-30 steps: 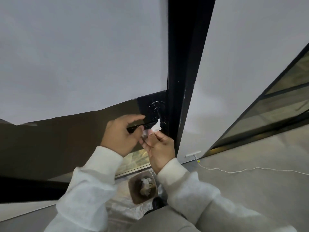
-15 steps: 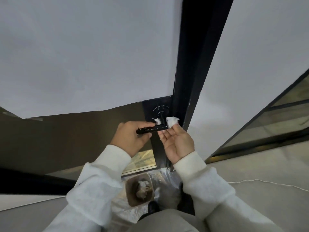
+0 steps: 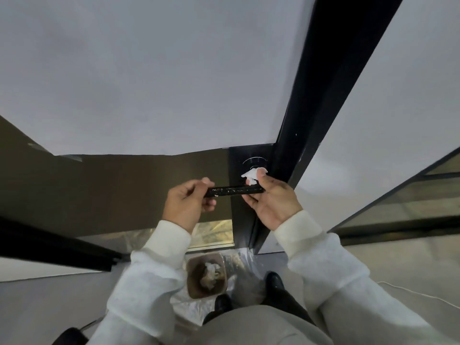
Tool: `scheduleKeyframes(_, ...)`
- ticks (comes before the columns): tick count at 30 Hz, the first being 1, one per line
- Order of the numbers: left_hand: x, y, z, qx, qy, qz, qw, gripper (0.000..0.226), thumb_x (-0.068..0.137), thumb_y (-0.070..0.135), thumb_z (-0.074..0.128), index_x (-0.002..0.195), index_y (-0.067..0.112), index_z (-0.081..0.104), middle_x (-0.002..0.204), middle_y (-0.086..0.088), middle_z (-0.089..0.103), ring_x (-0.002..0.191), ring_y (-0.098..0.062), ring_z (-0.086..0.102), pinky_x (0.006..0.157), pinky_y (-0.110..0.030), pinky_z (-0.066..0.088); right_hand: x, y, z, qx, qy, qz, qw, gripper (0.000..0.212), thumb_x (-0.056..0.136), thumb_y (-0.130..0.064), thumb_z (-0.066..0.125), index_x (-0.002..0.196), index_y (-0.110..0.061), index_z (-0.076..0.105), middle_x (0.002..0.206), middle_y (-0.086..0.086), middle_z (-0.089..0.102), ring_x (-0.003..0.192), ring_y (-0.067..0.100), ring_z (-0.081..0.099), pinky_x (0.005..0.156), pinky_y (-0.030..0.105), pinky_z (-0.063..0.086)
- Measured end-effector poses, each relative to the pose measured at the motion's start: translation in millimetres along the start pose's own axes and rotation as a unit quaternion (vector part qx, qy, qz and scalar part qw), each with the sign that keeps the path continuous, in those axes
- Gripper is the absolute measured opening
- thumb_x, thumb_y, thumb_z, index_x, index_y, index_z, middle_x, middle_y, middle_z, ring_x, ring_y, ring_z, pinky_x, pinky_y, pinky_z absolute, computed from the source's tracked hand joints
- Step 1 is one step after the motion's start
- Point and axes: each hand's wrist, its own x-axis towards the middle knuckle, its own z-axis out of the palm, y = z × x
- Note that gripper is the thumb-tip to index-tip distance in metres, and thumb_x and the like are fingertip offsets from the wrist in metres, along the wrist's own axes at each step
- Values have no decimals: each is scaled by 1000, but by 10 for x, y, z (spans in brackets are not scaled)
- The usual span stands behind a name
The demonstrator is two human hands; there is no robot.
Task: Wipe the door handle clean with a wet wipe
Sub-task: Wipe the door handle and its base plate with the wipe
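A black lever door handle sticks out to the left from the dark door frame, with wet streaks on it. My left hand grips its free end between thumb and curled fingers. My right hand pinches a crumpled white wet wipe at the handle's inner end, just below the round black rose. Part of the wipe is hidden behind my fingers.
A small brown bin holding used wipes stands on clear plastic sheeting on the floor below the handle. My black shoes are beside it. White door panels fill the view left and right; a thin white cable lies on the floor at right.
My right hand has carried the wipe from the middle of the handle to its inner end by the rose. The left hand has kept its grip on the free end.
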Motion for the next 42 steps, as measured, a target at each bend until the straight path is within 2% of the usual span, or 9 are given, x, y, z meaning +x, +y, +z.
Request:
scheduleKeyframes(7, 110, -61, -137, 54, -47, 55, 996, 7, 88, 11, 72, 90, 11, 79, 71, -11, 74, 62, -19, 67, 61, -25, 57, -196, 206, -209, -315, 103, -252, 909, 29, 101, -25, 58, 77, -22, 72, 66, 3, 72, 66, 17, 72, 74, 38, 59)
scheduleKeyframes(12, 95, -70, -120, 28, -50, 51, 997, 9, 90, 7, 69, 94, 3, 77, 72, -12, 71, 58, -14, 65, 58, -21, 56, -340, 335, -34, -67, 65, -135, 986, 23, 105, -19, 49, 98, -5, 67, 88, 21, 72, 86, 32, 73, 80, 38, 62)
scheduleKeyframes(16, 107, -109, -147, 44, -54, 47, 996, 10, 92, 14, 68, 94, 14, 78, 85, -19, 72, 62, -12, 65, 58, -22, 53, -446, 357, 36, 38, 25, -87, 995, 24, 105, -15, 46, 99, 4, 61, 88, 25, 72, 94, 37, 72, 83, 38, 61)
scheduleKeyframes(22, -64, -219, -124, -276, -44, -212, 936, 46, 100, 54, 41, 104, 15, 66, 74, -9, 70, 62, -18, 64, 60, -29, 53, -404, 570, 254, -152, 22, -123, 980, 34, 105, -17, 49, 106, 13, 64, 92, 28, 74, 88, 36, 75, 76, 34, 63)
scheduleKeyframes(24, -135, -295, -105, -282, -55, -252, 924, 46, 103, 49, 34, 105, 13, 63, 69, -7, 70, 59, -18, 65, 59, -29, 55, -351, 572, 297, -271, 35, -149, 950, 39, 104, -28, 51, 91, 3, 70, 80, 20, 76, 77, 32, 76, 71, 38, 64)
scheduleKeyframes(28, -228, -306, -64, -350, -80, -262, 896, 39, 98, 11, 33, 87, 2, 70, 69, -13, 71, 50, -16, 65, 49, -24, 56, -213, 581, 320, -573, 81, -261, 772, 53, 98, -46, 55, 61, -9, 64, 55, 7, 66, 64, 30, 66, 72, 41, 57)
scheduleKeyframes(31, -186, -368, -136, -381, -100, -201, 897, 39, 80, -8, 40, 83, 3, 77, 77, -9, 60, 62, -12, 56, 59, -21, 51, -171, 661, 528, -605, 49, -261, 751, 52, 95, -55, 51, 66, -15, 68, 62, 5, 69, 68, 26, 67, 79, 33, 56)
scheduleKeyframes(35, -118, -445, -367, -409, -80, -150, 896, 40, 68, -3, 48, 89, 9, 80, 86, -8, 69, 77, -16, 63, 68, -23, 53, -177, 912, 782, -689, 3, -320, 650, 42, 100, -45, 49, 85, -13, 71, 80, 14, 71, 75, 34, 58, 72, 34, 48)
scheduleKeyframes(42, -170, -529, -607, -403, -39, -151, 902, 23, 75, 5, 60, 92, 9, 74, 85, -6, 67, 75, -14, 61, 62, -23, 55, -223, 1235, 549, -684, -76, -328, 647, 29, 101, -40, 46, 97, -22, 68, 83, 2, 72, 77, 31, 60, 77, 38, 49)
